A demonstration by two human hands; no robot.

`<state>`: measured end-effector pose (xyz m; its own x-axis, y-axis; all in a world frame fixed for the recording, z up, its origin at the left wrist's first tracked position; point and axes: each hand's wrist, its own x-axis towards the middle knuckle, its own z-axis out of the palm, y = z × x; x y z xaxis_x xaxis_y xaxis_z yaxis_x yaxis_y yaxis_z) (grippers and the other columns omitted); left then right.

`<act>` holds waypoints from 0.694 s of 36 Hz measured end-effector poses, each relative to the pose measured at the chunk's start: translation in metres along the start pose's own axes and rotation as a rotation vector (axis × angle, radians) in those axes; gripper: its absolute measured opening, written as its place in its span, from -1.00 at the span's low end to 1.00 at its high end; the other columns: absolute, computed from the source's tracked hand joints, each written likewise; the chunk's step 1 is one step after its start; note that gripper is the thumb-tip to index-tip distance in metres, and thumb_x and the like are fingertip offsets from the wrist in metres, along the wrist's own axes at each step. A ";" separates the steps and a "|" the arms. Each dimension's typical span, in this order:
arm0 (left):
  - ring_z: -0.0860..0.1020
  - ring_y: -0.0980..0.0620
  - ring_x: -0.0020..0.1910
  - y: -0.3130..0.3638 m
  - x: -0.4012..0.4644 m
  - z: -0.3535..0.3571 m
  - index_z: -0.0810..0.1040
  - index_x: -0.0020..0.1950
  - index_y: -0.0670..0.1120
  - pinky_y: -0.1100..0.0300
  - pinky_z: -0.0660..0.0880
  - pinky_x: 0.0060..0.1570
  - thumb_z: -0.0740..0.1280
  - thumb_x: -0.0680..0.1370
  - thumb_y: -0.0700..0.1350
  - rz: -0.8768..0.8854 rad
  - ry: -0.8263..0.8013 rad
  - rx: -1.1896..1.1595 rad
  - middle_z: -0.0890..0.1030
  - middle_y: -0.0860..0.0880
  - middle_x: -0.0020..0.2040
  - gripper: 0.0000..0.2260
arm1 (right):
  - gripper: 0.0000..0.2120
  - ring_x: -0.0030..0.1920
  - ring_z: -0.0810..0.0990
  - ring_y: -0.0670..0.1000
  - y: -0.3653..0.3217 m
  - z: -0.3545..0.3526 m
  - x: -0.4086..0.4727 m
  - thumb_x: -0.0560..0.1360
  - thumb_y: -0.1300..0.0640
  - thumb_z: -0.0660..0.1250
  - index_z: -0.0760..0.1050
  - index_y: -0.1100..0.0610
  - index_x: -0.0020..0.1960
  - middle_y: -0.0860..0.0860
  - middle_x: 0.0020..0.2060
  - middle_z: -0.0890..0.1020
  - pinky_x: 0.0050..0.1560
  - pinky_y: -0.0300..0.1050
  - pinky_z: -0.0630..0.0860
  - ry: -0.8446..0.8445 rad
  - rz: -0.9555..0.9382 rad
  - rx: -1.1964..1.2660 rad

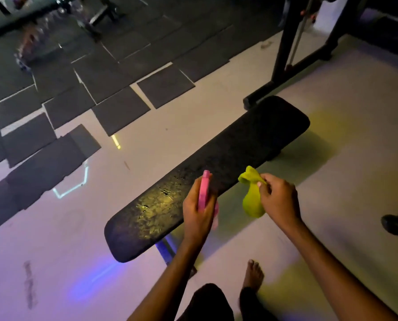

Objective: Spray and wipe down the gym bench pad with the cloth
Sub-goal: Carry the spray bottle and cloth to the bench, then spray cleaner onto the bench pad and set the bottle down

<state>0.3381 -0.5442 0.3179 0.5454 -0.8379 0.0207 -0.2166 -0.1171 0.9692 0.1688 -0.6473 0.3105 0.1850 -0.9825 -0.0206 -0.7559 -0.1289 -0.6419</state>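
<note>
A long black bench pad [239, 147] runs diagonally across the floor, from lower left to upper right. Its near half shows wet droplets that catch yellow light. My left hand [196, 214] grips a pink spray bottle [203, 189] over the pad's near edge, nozzle pointing towards the pad. My right hand [277, 198] holds a bunched yellow-green cloth [252, 198] just off the pad's right edge, above the floor. The bottle's lower body is hidden by my fingers.
Dark rubber floor tiles [114, 66] cover the area beyond the bench. A black rack frame [283, 54] stands at the bench's far end. A dark shoe-like object [394, 224] lies at the right edge. My bare foot [253, 275] rests on the pale floor beside the bench leg [167, 250].
</note>
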 end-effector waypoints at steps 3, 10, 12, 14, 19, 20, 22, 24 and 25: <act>0.65 0.14 0.01 -0.010 0.028 0.015 0.54 0.34 0.10 0.19 0.61 0.04 0.34 0.61 -0.12 -0.048 0.092 -0.038 0.67 0.21 0.03 -0.70 | -0.85 -0.08 0.66 0.35 0.001 0.011 0.045 0.57 0.22 0.36 0.66 0.17 0.10 0.25 -0.10 0.73 -0.18 -0.05 0.42 -0.073 -0.068 -0.027; 0.61 0.33 -0.20 -0.046 0.096 0.045 0.57 0.28 -0.01 0.52 0.48 -0.19 0.36 0.63 -0.22 -0.054 0.235 -0.008 0.63 0.32 -0.16 -0.76 | -0.81 0.01 0.66 0.36 0.005 0.055 0.147 0.60 0.19 0.32 0.65 0.11 0.17 0.24 0.01 0.73 -0.08 0.10 0.58 -0.233 -0.183 -0.092; 0.61 0.34 -0.19 -0.054 0.114 0.049 0.55 0.27 0.08 0.55 0.45 -0.17 0.36 0.63 -0.22 -0.055 0.268 0.018 0.63 0.34 -0.15 -0.72 | -0.81 0.02 0.66 0.37 0.004 0.067 0.176 0.60 0.20 0.32 0.65 0.12 0.16 0.25 0.01 0.73 -0.07 0.12 0.60 -0.274 -0.218 -0.103; 0.60 0.34 -0.13 -0.062 0.130 0.051 0.52 0.29 0.19 0.54 0.45 -0.10 0.37 0.63 -0.20 -0.049 0.294 0.021 0.62 0.35 -0.11 -0.66 | -0.81 0.00 0.66 0.37 0.002 0.080 0.204 0.60 0.21 0.32 0.65 0.12 0.14 0.27 -0.01 0.73 -0.05 0.14 0.61 -0.303 -0.250 -0.116; 0.62 0.29 -0.09 -0.088 0.169 0.049 0.48 0.31 0.28 0.50 0.48 -0.05 0.36 0.64 -0.15 -0.095 0.335 0.012 0.64 0.32 -0.07 -0.63 | -0.85 -0.09 0.67 0.36 -0.008 0.119 0.268 0.59 0.17 0.34 0.65 0.08 0.11 0.24 -0.09 0.73 -0.13 0.08 0.58 -0.343 -0.394 -0.266; 0.63 0.29 -0.08 -0.093 0.175 0.048 0.47 0.33 0.26 0.49 0.49 -0.04 0.36 0.64 -0.16 -0.101 0.347 0.013 0.64 0.33 -0.07 -0.62 | -0.85 -0.11 0.68 0.35 -0.010 0.127 0.277 0.59 0.16 0.34 0.65 0.07 0.11 0.21 -0.10 0.73 -0.15 0.06 0.57 -0.342 -0.437 -0.291; 0.63 0.27 -0.07 -0.104 0.186 0.047 0.47 0.33 0.25 0.45 0.52 -0.02 0.36 0.64 -0.16 -0.115 0.363 0.019 0.65 0.30 -0.05 -0.63 | -0.84 -0.13 0.70 0.31 -0.010 0.147 0.291 0.59 0.18 0.36 0.64 0.09 0.14 0.16 -0.08 0.74 -0.17 0.04 0.59 -0.332 -0.531 -0.308; 0.64 0.20 -0.10 -0.116 0.195 0.046 0.49 0.30 0.25 0.33 0.58 -0.04 0.35 0.64 -0.12 -0.136 0.386 0.024 0.67 0.16 -0.06 -0.67 | -0.81 -0.16 0.70 0.29 -0.005 0.172 0.298 0.56 0.24 0.37 0.64 0.13 0.16 0.14 -0.09 0.73 -0.23 0.03 0.59 -0.332 -0.605 -0.322; 0.64 0.15 -0.15 -0.122 0.199 0.046 0.49 0.29 0.24 0.26 0.59 -0.06 0.35 0.63 -0.10 -0.153 0.399 0.021 0.67 0.06 -0.08 -0.69 | -0.81 -0.20 0.69 0.29 0.001 0.186 0.298 0.55 0.27 0.37 0.64 0.15 0.14 0.14 -0.12 0.71 -0.28 0.02 0.57 -0.336 -0.629 -0.339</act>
<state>0.4356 -0.7209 0.1920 0.8421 -0.5387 -0.0252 -0.1235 -0.2381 0.9634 0.3395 -0.9153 0.1612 0.7805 -0.6252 0.0038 -0.5864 -0.7341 -0.3423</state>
